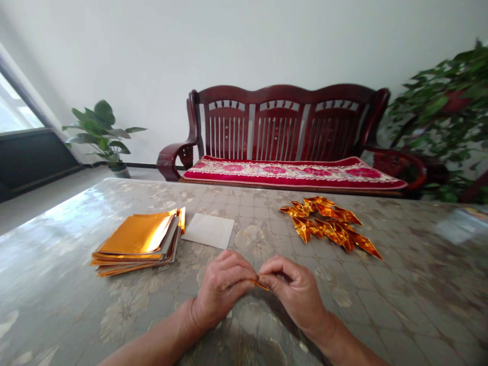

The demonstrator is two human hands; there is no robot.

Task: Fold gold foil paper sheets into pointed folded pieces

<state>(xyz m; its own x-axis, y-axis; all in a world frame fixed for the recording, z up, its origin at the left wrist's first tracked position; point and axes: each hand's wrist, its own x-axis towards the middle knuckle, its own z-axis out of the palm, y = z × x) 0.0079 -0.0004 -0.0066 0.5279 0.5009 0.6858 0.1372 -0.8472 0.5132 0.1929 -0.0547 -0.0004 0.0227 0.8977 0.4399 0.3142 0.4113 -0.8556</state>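
Note:
My left hand [221, 290] and my right hand [293, 290] meet at the near middle of the table, fingers pinched together on a small folded piece of gold foil paper [260, 284]; only a sliver of it shows between the fingertips. A stack of flat gold foil sheets [139, 241] lies to the left of my hands. One white sheet [209, 230] rests beside the stack. A pile of folded gold foil pieces [330, 223] lies to the far right of my hands.
The table [400, 284] has a glossy floral patterned cover. Behind it stands a dark red wooden bench [282, 127] with a red cushion. A potted plant [102, 132] is at the back left, another leafy plant [446, 117] at the right.

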